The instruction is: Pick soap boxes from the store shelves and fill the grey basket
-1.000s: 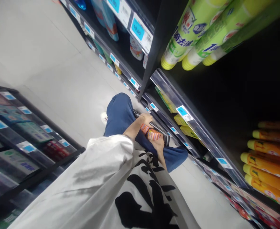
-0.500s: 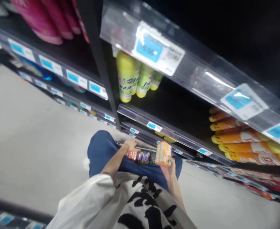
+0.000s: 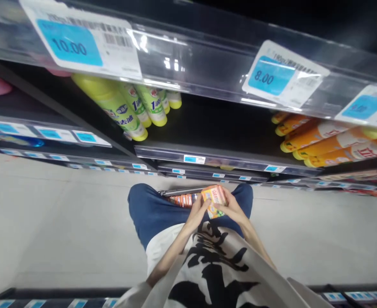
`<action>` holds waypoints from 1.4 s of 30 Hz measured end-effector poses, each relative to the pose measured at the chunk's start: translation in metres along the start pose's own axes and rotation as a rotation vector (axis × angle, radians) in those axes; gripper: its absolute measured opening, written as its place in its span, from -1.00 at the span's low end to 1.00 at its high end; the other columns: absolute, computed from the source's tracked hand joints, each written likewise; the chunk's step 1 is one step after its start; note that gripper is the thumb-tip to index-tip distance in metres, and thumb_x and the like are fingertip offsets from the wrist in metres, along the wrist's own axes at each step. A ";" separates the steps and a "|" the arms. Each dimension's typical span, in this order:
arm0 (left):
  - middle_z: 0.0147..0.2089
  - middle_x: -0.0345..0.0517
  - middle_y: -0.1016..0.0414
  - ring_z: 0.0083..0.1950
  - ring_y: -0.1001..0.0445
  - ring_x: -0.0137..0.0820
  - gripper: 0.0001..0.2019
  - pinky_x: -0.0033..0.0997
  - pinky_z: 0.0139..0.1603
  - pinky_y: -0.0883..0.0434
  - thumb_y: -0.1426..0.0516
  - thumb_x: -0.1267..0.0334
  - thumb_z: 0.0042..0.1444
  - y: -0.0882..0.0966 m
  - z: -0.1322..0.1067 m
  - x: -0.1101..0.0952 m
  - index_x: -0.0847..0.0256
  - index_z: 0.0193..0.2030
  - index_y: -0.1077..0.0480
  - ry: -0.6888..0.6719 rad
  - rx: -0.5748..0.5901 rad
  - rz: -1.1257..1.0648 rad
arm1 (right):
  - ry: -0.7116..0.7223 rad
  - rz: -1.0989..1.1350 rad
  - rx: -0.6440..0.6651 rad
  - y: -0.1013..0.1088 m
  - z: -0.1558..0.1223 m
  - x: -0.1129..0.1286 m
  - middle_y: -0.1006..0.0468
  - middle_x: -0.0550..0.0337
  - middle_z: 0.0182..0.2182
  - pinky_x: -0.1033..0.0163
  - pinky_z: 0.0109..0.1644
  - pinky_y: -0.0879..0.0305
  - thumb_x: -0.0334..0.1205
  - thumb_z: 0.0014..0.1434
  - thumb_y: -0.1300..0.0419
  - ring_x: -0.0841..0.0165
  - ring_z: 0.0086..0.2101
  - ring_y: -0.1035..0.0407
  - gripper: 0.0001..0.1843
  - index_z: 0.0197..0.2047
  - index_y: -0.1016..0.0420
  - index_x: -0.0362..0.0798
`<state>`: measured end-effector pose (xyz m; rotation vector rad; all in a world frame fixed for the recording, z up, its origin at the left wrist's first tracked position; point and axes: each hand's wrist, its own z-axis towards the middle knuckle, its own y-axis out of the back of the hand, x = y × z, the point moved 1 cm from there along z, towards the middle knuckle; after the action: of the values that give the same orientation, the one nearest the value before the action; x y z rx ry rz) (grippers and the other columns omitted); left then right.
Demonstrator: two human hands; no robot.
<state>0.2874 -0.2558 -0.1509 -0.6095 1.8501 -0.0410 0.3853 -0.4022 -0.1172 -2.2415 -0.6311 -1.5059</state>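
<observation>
A small orange-and-yellow printed box (image 3: 214, 197) is held over my lap, in front of my shirt. My left hand (image 3: 198, 212) grips its left side, thumb on the face. From the right, my right hand (image 3: 234, 207) closes round the other edge, its thumb across the lower part. Just beyond the box, between my knees, is a dark-rimmed container (image 3: 172, 191), partly hidden by my legs. A row of orange packs (image 3: 182, 200) stands in it, with something dark blue at the right end.
Shelves rise close in front, with a clear price rail (image 3: 188, 60) overhead. Yellow-green bottles (image 3: 124, 111) stand on the left of one shelf. Orange bottles (image 3: 342, 137) lie at its right. Grey floor (image 3: 63, 222) spreads on both sides, and another shelf edge (image 3: 60, 295) runs behind me.
My left hand has left the container's rim and now holds the box too. The box has moved slightly left and towards me, its face turned up. My view has shifted and levelled.
</observation>
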 end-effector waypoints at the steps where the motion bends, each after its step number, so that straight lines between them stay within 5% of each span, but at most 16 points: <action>1: 0.18 0.08 -0.58 0.19 -0.54 -0.12 -0.48 -0.15 0.27 -0.45 -0.30 -0.05 0.21 -0.001 0.000 -0.002 0.12 0.23 -0.48 0.006 -0.033 0.006 | 0.034 -0.056 0.009 -0.003 0.001 0.002 -0.58 0.12 0.15 -0.02 0.29 -0.37 -0.21 -0.11 -0.53 0.08 0.12 -0.49 -0.16 0.26 -0.44 0.07; 7: 0.27 0.06 -0.53 0.27 -0.51 -0.13 -0.44 -0.18 0.31 -0.42 -0.38 0.01 0.12 0.007 0.006 -0.015 0.11 0.23 -0.47 -0.010 -0.115 0.003 | 0.076 0.040 0.012 -0.015 0.001 -0.001 -0.60 0.11 0.09 0.05 0.18 -0.46 -0.19 -0.05 -0.52 0.17 0.03 -0.54 -0.20 0.25 -0.38 0.05; 13: 0.08 0.06 -0.63 0.03 -0.64 -0.16 -0.35 -0.22 0.00 -0.59 -0.42 -0.16 -0.02 0.001 -0.008 -0.023 0.14 0.12 -0.45 0.166 -0.316 -0.365 | -0.067 0.298 -0.210 -0.019 -0.002 0.000 -0.70 0.16 -0.12 0.08 -0.03 -0.55 -0.11 -0.07 -0.52 0.14 -0.15 -0.60 -0.29 0.15 -0.47 0.06; 18: 0.15 -0.01 -0.58 0.04 -0.63 -0.22 -0.40 -0.32 -0.11 -0.59 -0.46 -0.06 -0.05 0.010 -0.016 -0.026 0.02 0.07 -0.38 0.045 -0.481 -0.377 | -0.086 0.456 -0.348 -0.012 -0.009 0.005 -0.69 0.15 -0.05 0.11 -0.03 -0.54 -0.06 0.00 -0.45 0.09 -0.06 -0.58 -0.49 0.04 -0.57 0.03; 32: 0.02 -0.10 -0.58 -0.10 -0.61 -0.34 -0.41 -0.41 -0.17 -0.55 -0.48 0.03 -0.04 0.011 -0.025 -0.034 0.02 0.08 -0.38 -0.035 -0.526 -0.350 | -0.100 0.534 -0.355 -0.004 -0.013 0.002 -0.70 0.16 -0.16 0.27 -0.22 -0.48 -0.12 -0.01 -0.50 0.23 -0.22 -0.57 -0.45 0.05 -0.57 -0.03; 35: -0.02 -0.11 -0.60 -0.13 -0.61 -0.34 -0.47 -0.40 -0.18 -0.55 -0.49 0.07 -0.04 0.007 -0.028 -0.037 0.07 0.01 -0.41 -0.031 -0.492 -0.393 | -0.183 0.777 -0.260 -0.003 -0.015 0.003 -0.66 0.18 -0.30 0.35 -0.38 -0.42 -0.10 0.11 -0.44 0.38 -0.41 -0.50 -0.58 0.00 -0.58 -0.10; 38: -0.06 -0.11 -0.62 -0.17 -0.61 -0.36 -0.48 -0.41 -0.18 -0.55 -0.49 0.03 -0.05 0.006 -0.030 -0.039 0.10 0.00 -0.46 -0.007 -0.451 -0.460 | -0.232 1.177 0.015 -0.003 -0.019 0.000 -0.53 0.36 -0.45 0.50 -0.59 -0.23 -0.21 0.26 -0.30 0.60 -0.65 -0.26 -0.69 0.06 -0.54 -0.11; 42: -0.10 -0.11 -0.64 -0.21 -0.60 -0.40 -0.45 -0.48 -0.21 -0.52 -0.49 0.02 -0.07 0.005 -0.032 -0.043 0.12 0.03 -0.51 0.007 -0.425 -0.476 | -0.055 1.585 0.226 -0.001 -0.024 -0.009 -0.40 0.55 -0.55 0.61 -0.74 0.07 -0.44 0.38 -0.09 0.72 -0.81 -0.03 -0.64 0.17 -0.48 -0.01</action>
<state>0.2674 -0.2412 -0.1034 -1.3385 1.6912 0.0365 0.3636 -0.4159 -0.1165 -1.6502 0.8181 -0.4651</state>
